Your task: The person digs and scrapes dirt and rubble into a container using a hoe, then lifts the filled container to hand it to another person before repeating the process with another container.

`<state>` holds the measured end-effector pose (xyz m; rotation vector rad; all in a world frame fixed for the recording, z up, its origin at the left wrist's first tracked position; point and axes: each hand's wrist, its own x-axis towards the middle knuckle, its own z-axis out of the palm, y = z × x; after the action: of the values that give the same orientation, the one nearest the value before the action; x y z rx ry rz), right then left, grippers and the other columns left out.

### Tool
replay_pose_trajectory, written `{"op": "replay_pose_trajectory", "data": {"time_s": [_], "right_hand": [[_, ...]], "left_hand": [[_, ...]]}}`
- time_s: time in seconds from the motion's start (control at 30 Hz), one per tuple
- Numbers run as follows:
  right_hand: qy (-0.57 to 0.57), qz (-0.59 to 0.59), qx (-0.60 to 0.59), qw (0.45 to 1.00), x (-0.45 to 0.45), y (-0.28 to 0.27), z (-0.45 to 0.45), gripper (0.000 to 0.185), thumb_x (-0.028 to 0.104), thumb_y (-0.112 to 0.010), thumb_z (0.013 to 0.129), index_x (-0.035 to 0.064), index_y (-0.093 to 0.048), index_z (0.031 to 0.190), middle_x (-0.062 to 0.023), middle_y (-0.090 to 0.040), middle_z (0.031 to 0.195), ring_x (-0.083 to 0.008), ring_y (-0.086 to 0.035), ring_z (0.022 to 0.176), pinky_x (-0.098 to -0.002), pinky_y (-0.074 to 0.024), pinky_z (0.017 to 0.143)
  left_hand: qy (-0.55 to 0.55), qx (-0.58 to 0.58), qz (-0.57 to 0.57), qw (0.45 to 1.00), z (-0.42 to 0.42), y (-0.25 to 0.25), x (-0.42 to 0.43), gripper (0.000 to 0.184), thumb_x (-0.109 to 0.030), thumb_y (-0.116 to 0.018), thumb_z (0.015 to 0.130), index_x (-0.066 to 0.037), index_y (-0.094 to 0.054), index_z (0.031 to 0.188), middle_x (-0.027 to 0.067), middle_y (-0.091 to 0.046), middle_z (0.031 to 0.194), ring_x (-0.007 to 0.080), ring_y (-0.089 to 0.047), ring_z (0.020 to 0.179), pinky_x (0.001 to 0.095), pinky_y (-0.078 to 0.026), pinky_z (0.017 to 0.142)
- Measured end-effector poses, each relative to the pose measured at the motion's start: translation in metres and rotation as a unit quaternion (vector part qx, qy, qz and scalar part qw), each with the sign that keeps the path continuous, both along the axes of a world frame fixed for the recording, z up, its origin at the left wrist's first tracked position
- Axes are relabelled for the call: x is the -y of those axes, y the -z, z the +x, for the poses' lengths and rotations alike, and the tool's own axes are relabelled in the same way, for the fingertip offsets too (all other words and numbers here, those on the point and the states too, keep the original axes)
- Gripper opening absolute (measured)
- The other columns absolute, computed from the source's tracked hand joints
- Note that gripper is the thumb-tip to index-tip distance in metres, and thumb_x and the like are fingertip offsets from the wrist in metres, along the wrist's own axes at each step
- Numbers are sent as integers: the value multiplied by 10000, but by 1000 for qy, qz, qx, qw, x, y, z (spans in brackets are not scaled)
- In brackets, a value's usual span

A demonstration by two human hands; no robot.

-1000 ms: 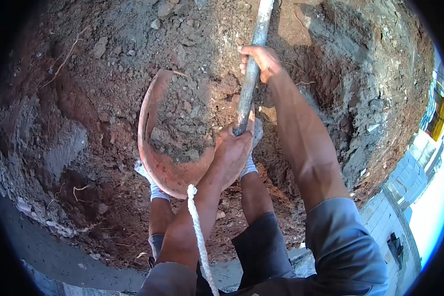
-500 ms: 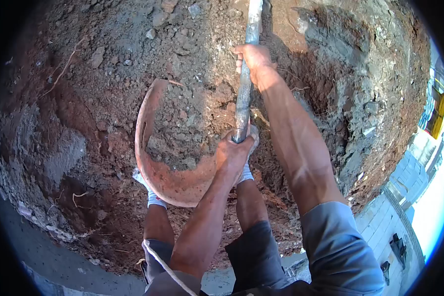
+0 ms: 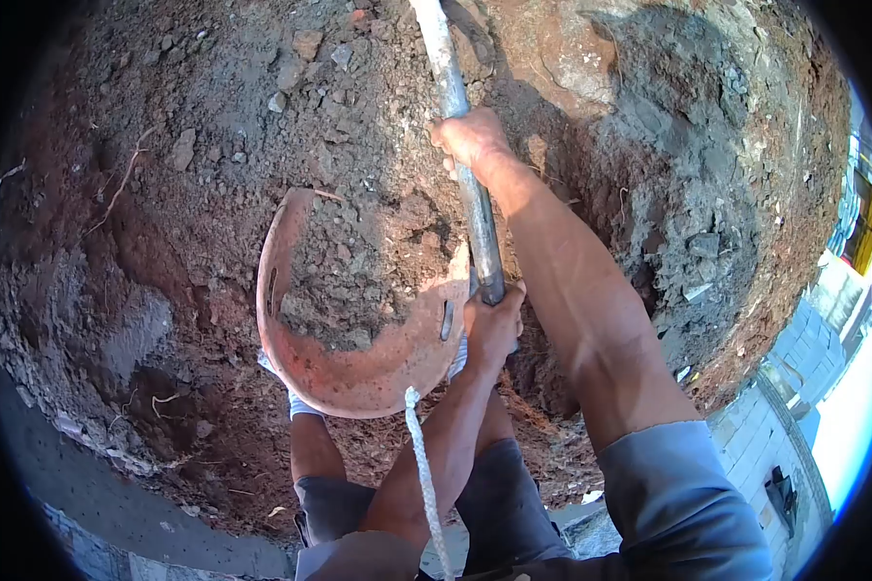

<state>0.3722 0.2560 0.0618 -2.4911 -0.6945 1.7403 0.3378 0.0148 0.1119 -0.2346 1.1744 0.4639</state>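
A long grey-white pole (image 3: 477, 218) runs from the top edge down to the middle of the view, its far end out of the frame. Around its upper part my right hand (image 3: 473, 137) is wrapped. My left hand (image 3: 494, 324) closes on the near end, just right of a reddish scoop-shaped pan (image 3: 358, 387). The pan has slots in its sides and lies between my feet, its far side open. Loose soil (image 3: 334, 281) and small stones fill it and spread out beyond.
Reddish earth and a grey, clumpy soil bank (image 3: 678, 126) surround me. Thin roots (image 3: 126, 179) stick out at left. A white cord (image 3: 424, 474) hangs in front of my left arm. Paving blocks (image 3: 765, 436) lie at lower right.
The pole has tilted, its upper part shifting left and its near end right. My left hand moved right and nearer; my right hand moved slightly left and nearer. The cord swung right.
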Motion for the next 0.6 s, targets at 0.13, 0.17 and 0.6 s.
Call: {"op": "replay_pose_trajectory", "data": {"time_s": [0.13, 0.17, 0.6], "right_hand": [[206, 56, -61, 975, 36, 19, -6, 70, 70, -661, 746, 17, -614, 746, -46, -536, 624, -177, -525, 497, -348, -477, 474], [211, 57, -66, 974, 37, 18, -10, 73, 74, -659, 750, 16, -616, 753, -47, -541, 630, -175, -527, 505, -346, -476, 478], [131, 49, 36, 989, 21, 17, -25, 139, 75, -613, 761, -36, -640, 840, -106, -614, 674, -192, -604, 555, -341, -504, 531]], "left_hand": [[111, -111, 103, 982, -66, 2, -3, 66, -94, -645, 826, -41, -626, 860, -2, -590, 646, 81, -527, 531, 275, -416, 479], [120, -103, 93, 983, -74, 0, -4, 102, -137, -648, 831, -42, -610, 833, -5, -561, 604, 77, -494, 484, 268, -384, 441], [119, -89, 25, 989, -81, -26, -32, 169, -104, -657, 831, -28, -660, 981, 18, -645, 750, 60, -568, 614, 243, -449, 531]]}}
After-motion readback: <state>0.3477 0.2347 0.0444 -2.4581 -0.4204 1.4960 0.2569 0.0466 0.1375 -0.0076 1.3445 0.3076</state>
